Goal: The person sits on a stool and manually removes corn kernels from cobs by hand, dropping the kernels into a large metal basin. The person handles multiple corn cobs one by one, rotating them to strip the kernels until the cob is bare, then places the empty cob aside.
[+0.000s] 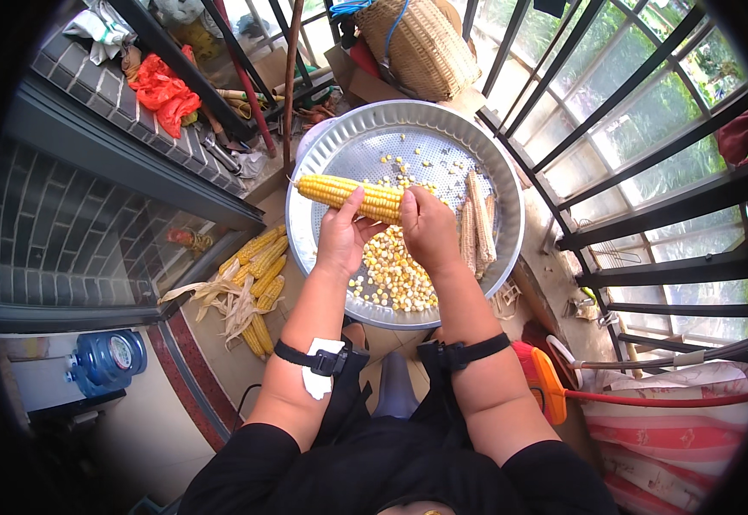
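My left hand (343, 238) holds an ear of dried yellow corn (329, 192) from below, its thumb on the near side. My right hand (426, 225) grips the ear's right end, thumb against the kernels. The ear lies nearly level above a round metal pan (510, 212) with a perforated bottom. Loose corn kernels (399, 273) are heaped in the near part of the pan, and more are scattered towards its far side. Several bare corn cobs (479, 222) lie at the pan's right side. Left of the pan, several unshelled ears (264, 273) with dry husks (229, 293) rest on the tiled floor.
A woven basket (419, 51) stands beyond the pan. Black metal railings (631, 238) run along the right. An orange and red broom or brush (544, 386) lies at the lower right. A glass door (90, 225) and a blue water bottle (110, 362) are at the left.
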The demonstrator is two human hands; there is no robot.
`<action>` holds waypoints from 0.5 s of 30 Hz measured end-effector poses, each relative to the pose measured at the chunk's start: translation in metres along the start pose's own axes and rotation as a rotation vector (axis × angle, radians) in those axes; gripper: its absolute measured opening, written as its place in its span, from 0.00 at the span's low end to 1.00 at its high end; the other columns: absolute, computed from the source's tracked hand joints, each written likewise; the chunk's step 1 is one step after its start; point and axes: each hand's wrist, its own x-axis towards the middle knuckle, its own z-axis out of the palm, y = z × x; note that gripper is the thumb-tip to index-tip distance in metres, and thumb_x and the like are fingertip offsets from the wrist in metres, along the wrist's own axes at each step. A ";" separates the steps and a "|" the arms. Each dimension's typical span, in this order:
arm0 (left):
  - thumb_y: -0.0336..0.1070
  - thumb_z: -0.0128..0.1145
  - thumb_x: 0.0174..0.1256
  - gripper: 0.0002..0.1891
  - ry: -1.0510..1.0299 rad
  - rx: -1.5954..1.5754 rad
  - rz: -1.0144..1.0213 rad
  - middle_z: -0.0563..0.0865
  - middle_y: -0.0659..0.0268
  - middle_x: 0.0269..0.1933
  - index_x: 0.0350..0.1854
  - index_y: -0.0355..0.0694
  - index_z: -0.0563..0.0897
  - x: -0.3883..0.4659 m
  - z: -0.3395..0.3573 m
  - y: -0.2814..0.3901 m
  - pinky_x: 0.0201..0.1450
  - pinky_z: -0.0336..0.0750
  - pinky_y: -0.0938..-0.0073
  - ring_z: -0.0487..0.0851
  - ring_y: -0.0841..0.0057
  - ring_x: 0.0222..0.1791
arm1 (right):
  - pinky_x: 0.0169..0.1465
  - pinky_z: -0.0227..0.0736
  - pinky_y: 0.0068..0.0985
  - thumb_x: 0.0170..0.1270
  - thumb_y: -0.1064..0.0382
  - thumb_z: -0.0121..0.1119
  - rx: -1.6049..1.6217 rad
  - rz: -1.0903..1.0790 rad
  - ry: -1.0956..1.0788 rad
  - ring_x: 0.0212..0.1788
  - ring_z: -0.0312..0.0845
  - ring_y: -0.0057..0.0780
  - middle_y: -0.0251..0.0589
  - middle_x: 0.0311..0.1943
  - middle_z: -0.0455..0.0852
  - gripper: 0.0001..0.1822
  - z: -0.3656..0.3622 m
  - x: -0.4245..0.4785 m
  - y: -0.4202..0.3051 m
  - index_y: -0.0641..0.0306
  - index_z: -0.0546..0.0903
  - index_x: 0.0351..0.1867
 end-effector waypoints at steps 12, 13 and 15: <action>0.32 0.53 0.66 0.20 -0.173 -0.054 0.074 0.79 0.53 0.52 0.58 0.33 0.67 -0.004 0.002 -0.001 0.58 0.76 0.60 0.80 0.62 0.53 | 0.36 0.70 0.40 0.70 0.56 0.48 0.120 0.200 0.043 0.29 0.77 0.50 0.54 0.24 0.80 0.18 0.000 0.005 0.001 0.69 0.78 0.28; 0.32 0.53 0.66 0.20 -0.178 -0.075 0.065 0.79 0.53 0.52 0.58 0.34 0.67 -0.004 0.003 -0.002 0.58 0.76 0.60 0.80 0.62 0.53 | 0.36 0.70 0.40 0.70 0.56 0.47 0.080 0.170 0.050 0.29 0.77 0.51 0.54 0.24 0.80 0.18 -0.001 0.005 0.002 0.69 0.78 0.28; 0.31 0.52 0.66 0.17 -0.158 -0.079 0.065 0.79 0.53 0.51 0.55 0.32 0.69 -0.005 0.000 0.001 0.58 0.77 0.61 0.80 0.63 0.53 | 0.37 0.70 0.42 0.69 0.58 0.47 0.079 0.119 0.096 0.30 0.76 0.53 0.55 0.24 0.79 0.17 0.004 0.004 0.002 0.69 0.78 0.27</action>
